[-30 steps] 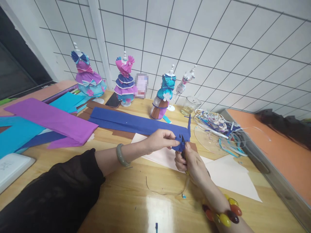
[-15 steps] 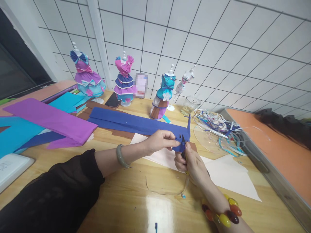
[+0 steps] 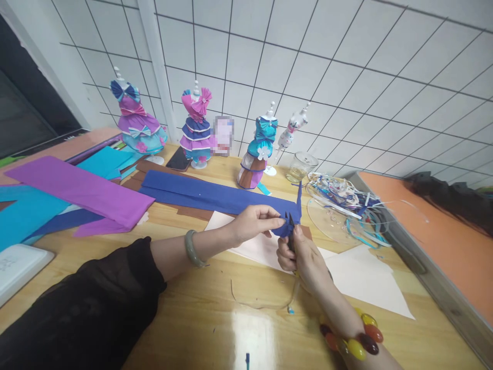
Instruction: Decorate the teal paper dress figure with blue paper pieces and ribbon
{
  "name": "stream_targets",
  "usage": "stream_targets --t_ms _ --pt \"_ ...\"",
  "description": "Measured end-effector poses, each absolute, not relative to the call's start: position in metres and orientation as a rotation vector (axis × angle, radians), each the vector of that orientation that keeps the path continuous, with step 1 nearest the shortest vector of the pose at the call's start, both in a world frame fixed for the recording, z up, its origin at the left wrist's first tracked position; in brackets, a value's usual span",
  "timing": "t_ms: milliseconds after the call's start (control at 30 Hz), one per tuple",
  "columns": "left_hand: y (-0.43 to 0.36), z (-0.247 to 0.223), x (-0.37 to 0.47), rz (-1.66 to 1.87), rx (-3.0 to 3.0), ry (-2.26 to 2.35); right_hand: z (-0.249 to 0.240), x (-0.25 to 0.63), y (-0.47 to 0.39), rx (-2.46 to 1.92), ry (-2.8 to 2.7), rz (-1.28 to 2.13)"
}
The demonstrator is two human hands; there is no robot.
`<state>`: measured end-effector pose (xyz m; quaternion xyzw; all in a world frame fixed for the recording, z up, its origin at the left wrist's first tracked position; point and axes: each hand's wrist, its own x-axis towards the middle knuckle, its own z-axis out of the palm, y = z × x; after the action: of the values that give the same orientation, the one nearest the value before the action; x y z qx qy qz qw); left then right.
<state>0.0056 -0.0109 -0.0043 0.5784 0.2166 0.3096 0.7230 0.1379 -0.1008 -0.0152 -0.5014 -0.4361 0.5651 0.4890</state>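
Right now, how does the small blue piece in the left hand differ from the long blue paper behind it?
Size: the small blue piece is short, while the long blue paper is far longer. Pose: the left hand pinches the small piece at the scissors, while the long paper lies flat. Both are blue.

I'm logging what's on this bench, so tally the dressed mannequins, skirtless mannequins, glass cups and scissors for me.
Dressed mannequins: 3
Skirtless mannequin: 1
Glass cup: 1
Scissors, in the right hand: 1
Total: 6
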Motion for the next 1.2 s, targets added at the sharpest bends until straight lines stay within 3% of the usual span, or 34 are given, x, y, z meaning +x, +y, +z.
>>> stream_targets --t_ms 1200 --pt "0.006 0.003 -0.004 0.656 1.532 0.489 -0.016 0.138 -0.102 -1.233 -1.06 1.449"
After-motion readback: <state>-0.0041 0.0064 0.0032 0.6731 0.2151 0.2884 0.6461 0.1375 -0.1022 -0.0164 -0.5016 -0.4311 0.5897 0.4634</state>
